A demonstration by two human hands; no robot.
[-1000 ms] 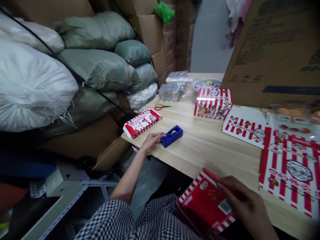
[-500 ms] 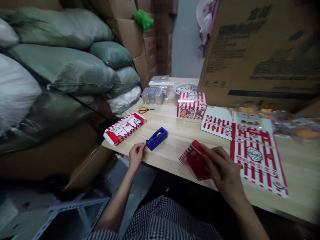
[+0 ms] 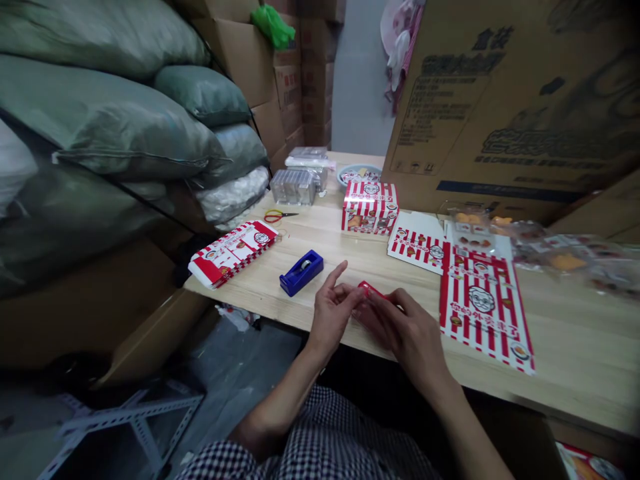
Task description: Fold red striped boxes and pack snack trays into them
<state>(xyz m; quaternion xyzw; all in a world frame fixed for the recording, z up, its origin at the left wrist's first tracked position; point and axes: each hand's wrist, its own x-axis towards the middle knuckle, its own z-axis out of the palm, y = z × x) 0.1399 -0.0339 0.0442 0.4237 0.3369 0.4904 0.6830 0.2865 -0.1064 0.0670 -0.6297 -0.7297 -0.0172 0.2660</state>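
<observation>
Near the table's front edge, my right hand (image 3: pixel 415 340) is wrapped around a small red carton (image 3: pixel 371 289), much of it hidden by my fingers. My left hand (image 3: pixel 331 315) meets the carton's left end, pinching there with the thumb and bent fingers while one finger points up. Whether a piece of tape lies under those fingertips is too small to tell. Just left of my hands is a blue tape dispenser (image 3: pixel 302 273) with a roll in it. A stack of folded red-and-white cartons (image 3: pixel 234 252) lies farther left, by the table edge.
A made-up striped box (image 3: pixel 370 208) stands behind my hands. Flat striped card sheets (image 3: pixel 485 303) lie to the right, with bagged toy food (image 3: pixel 570 260) beyond. Scissors (image 3: pixel 280 215), clear plastic cases (image 3: pixel 295 185) and a bowl (image 3: pixel 359 175) sit farther back. A large cardboard box (image 3: pixel 450 113) rises behind.
My left hand has left the tape dispenser and moved right to the red carton. My right hand has brought the carton slightly left and turned it. The view has shifted a little.
</observation>
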